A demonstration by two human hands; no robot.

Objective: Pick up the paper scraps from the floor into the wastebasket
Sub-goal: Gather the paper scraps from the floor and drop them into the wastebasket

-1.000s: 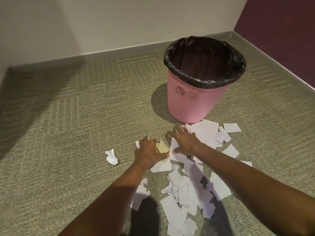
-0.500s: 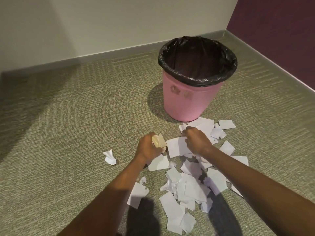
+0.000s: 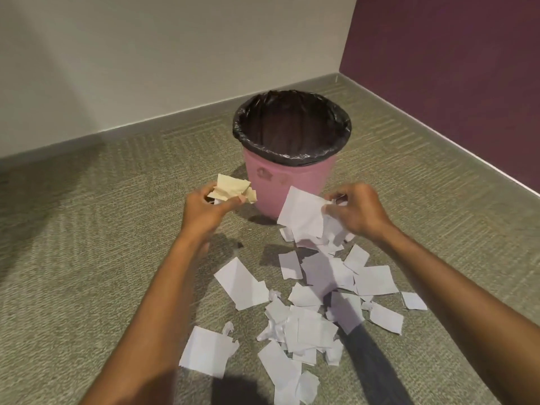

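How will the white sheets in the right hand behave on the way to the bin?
Probably floppy: the white sheets droop below the right hand. Likely very light, so some may flutter loose. The wastebasket looks light too; a bump might tip it.

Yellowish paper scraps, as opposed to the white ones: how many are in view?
1. The crumpled yellowish paper scrap is held in the left hand, raised beside the pink plastic wastebasket. Others could be hidden under the white pile.

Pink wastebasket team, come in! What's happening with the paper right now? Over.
Left hand shut on crumpled tan paper scrap. Right hand shut on white paper scraps. Pink wastebasket with black liner just ahead, path clear.
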